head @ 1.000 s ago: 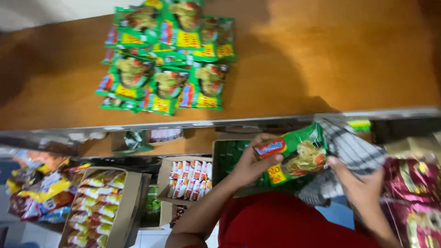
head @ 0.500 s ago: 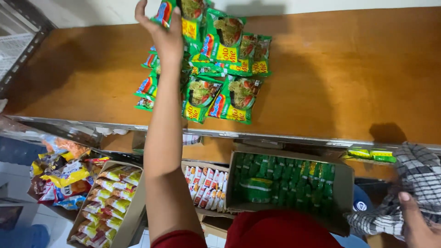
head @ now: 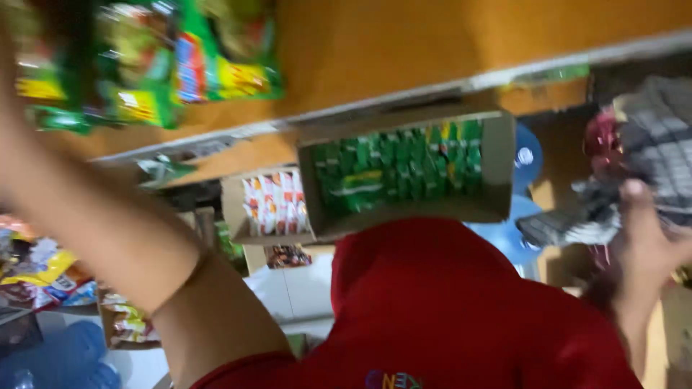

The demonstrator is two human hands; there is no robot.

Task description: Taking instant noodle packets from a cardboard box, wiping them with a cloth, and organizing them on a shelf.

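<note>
The right hand (head: pixel 652 238) is curled on a checked cloth (head: pixel 649 144), thumb up against its lower edge. The left hand is out of frame past the top left corner; only its forearm (head: pixel 94 223) shows, so its grip cannot be told. Beside that arm, green packets (head: pixel 180 65) lie on the wooden shelf (head: pixel 432 43). Between the arms, lower, sits an open box (head: pixel 497 158) of green packs.
</note>
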